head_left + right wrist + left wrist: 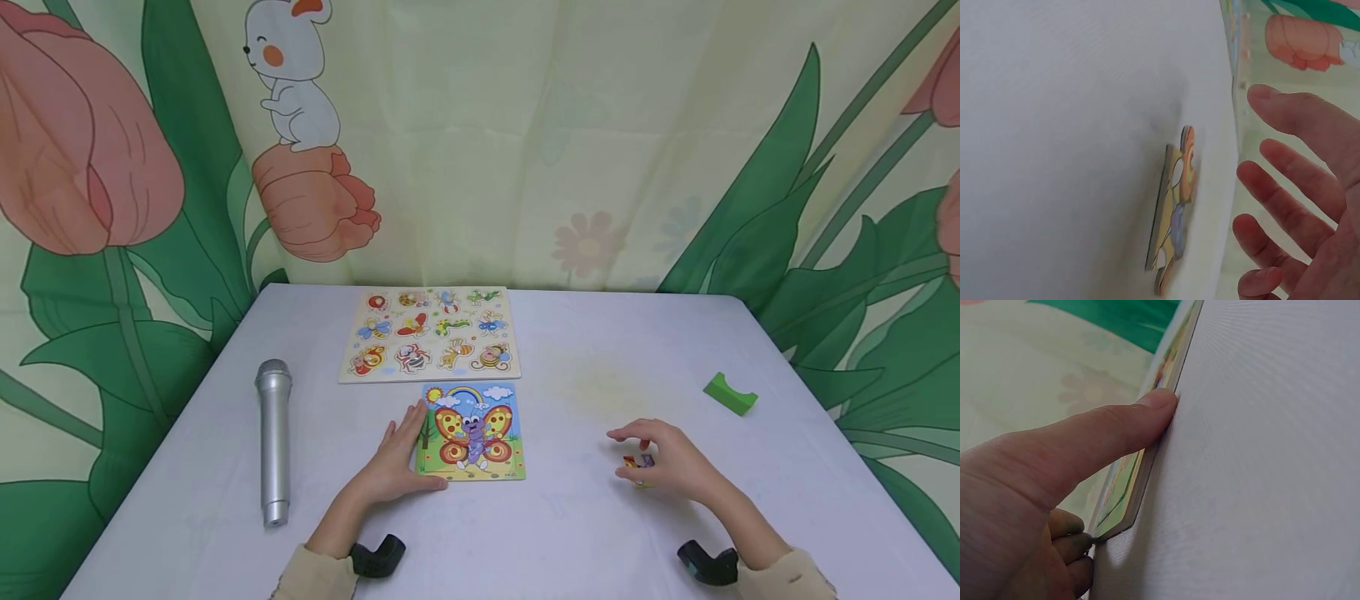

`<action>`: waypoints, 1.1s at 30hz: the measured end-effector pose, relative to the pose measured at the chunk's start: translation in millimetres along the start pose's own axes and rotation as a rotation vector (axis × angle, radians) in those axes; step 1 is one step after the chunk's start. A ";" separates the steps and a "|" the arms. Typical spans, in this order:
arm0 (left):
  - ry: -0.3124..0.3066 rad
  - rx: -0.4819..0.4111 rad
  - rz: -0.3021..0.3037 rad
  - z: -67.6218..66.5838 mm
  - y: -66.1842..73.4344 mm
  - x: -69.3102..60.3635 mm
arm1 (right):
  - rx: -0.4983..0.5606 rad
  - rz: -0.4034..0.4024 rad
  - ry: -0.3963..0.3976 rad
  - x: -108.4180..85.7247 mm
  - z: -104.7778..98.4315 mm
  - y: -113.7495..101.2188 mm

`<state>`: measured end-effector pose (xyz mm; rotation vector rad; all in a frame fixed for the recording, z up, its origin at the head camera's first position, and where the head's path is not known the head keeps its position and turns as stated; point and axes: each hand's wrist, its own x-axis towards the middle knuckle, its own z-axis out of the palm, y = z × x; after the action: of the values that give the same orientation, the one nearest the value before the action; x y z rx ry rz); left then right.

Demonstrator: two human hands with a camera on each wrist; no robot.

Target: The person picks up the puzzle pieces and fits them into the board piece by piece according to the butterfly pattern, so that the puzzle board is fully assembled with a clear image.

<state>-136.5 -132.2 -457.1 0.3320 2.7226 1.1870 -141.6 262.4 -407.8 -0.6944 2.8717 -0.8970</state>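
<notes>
A square butterfly jigsaw puzzle (472, 433) lies flat near the middle of the table. My left hand (393, 467) rests at its lower left corner, fingers along the left side and the straight thumb on the front edge. In the left wrist view the thumb touches the edge of the puzzle board (1125, 487). My right hand (671, 462) is held over a small printed puzzle piece (1175, 212) at the right. Its fingers are spread and apart from the piece in the right wrist view. From above, that hand partly hides the piece.
Behind the butterfly puzzle lies a larger insect puzzle board (431, 335). A silver microphone (275, 442) lies at the left. A green arched block (731, 394) sits at the right, beyond my right hand. A printed curtain (480, 150) hangs behind the white table (555, 542).
</notes>
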 end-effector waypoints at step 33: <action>0.003 0.004 -0.002 0.1 1.2 -0.2 | -0.159 0.157 -0.017 -18.2 -2.0 21.8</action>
<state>-136.1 -131.3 -456.3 0.3282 2.7274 1.1830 -134.4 287.2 -419.6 -0.4761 2.9556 -0.6464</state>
